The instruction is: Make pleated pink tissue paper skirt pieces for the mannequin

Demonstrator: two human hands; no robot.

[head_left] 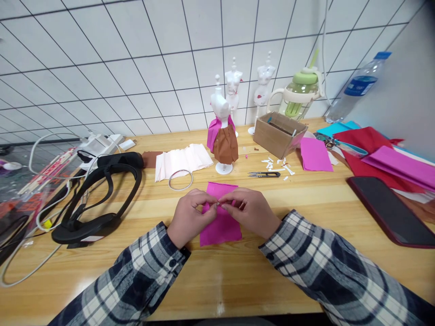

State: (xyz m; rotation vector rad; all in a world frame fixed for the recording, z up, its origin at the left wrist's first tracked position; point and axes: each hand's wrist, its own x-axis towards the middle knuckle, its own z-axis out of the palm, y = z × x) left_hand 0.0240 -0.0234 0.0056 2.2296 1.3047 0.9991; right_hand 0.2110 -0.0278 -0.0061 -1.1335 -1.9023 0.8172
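My left hand (195, 213) and my right hand (249, 209) meet fingertip to fingertip above a magenta crepe paper sheet (220, 228). Thumb and forefinger are pinched together on each hand. Whatever sits between the fingertips is too small to make out. The sheet lies flat on the table, with a folded strip along its far edge. Just beyond it stands a small white mannequin (220, 106) wearing a brown paper skirt (225, 145) and a magenta wrap. A silver bangle (181, 188) rests left of the sheet, and thread snips (264, 174) lie to its right.
Pleated pale paper (183, 162) and a black headset (102, 222) occupy the left, among cables. Two more mannequins (263, 83) stand behind a cardboard box (279, 134) at the wall. On the right are white scraps (272, 164), coloured paper (367, 149), a phone (390, 210) and a water bottle (358, 88).
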